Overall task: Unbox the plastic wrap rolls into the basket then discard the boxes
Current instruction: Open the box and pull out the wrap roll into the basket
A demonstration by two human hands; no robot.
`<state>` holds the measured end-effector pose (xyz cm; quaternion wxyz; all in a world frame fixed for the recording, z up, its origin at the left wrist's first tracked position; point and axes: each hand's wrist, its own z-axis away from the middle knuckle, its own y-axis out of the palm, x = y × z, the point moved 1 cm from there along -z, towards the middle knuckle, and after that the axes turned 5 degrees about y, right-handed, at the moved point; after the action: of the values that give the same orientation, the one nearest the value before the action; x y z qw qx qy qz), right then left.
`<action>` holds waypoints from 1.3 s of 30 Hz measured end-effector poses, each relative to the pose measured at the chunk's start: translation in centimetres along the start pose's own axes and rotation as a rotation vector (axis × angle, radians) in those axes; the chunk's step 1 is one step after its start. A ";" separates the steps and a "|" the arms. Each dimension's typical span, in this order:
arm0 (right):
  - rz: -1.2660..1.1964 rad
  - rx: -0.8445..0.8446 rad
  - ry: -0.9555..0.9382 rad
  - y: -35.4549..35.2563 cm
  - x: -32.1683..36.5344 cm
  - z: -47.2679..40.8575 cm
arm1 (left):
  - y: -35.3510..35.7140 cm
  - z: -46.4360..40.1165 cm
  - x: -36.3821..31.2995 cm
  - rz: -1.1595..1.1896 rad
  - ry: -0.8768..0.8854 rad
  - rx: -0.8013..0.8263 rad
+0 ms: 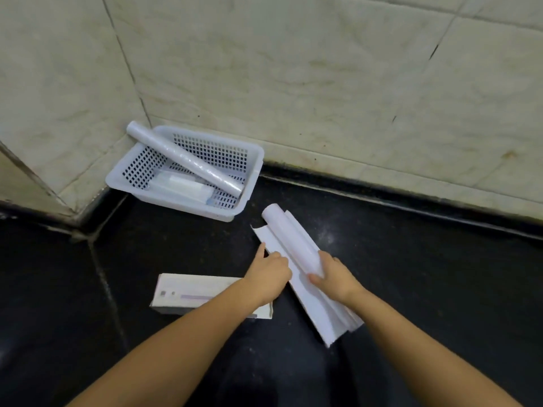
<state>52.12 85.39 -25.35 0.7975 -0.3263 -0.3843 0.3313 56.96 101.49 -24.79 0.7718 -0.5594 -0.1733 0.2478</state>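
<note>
The right hand wraps around a white roll at its near end, fingers curled over the top and thumb pointing inward beneath, so it is clamped on the roll. The roll lies in the trough of an opened white box, and its far end pokes out past the box's far edge; holding it at the near end probably lets the hand slide or lift it clear along its length. The left hand presses on the box's left flap, its fingers closed down on the card, most likely to keep the box spread open and still while the roll comes out. The two hands sit close together, a strip of box between them.

Beyond the hands and to their left, tucked into the corner of the tiled wall, stands the white perforated basket. One long roll already rests in it aslant, its upper end propped over the far rim because it is longer than the basket allows. Under it lies something pale and shorter; whether that is another roll or a packet I cannot tell.

Just near of the left hand, on the dark surface, lies a second box, partly covered by the left forearm. Its print is too blurred to read, and whether it is full or emptied cannot be seen. No bin for the boxes is in view.
</note>
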 end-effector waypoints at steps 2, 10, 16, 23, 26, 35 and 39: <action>-0.038 -0.016 0.016 -1.3 -0.6 -0.5 | -0.1 0.2 0.0 -0.001 0.002 -0.009; -0.350 -0.405 -0.242 -10.1 8.4 -2.5 | -3.0 5.4 8.8 0.412 -0.216 -0.586; -0.238 -0.388 -0.619 -9.0 24.7 -5.3 | -2.2 7.5 21.1 0.343 -0.608 -0.511; 0.006 -0.247 -0.562 0.2 31.8 -11.8 | 0.7 7.0 24.5 0.253 -0.587 -0.488; 0.044 -0.281 -0.522 2.5 30.2 -13.4 | 1.4 6.8 24.5 0.217 -0.562 -0.574; 0.187 -0.238 -0.424 1.7 29.9 -15.8 | 2.4 6.3 24.7 0.178 -0.549 -0.715; 0.205 -0.156 -0.409 0.3 29.0 -14.6 | 1.8 6.6 24.5 0.187 -0.551 -0.616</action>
<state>78.18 104.29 -21.30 0.6379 -0.3503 -0.5269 0.4391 73.08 121.22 -24.69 0.4677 -0.6901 -0.3875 0.3935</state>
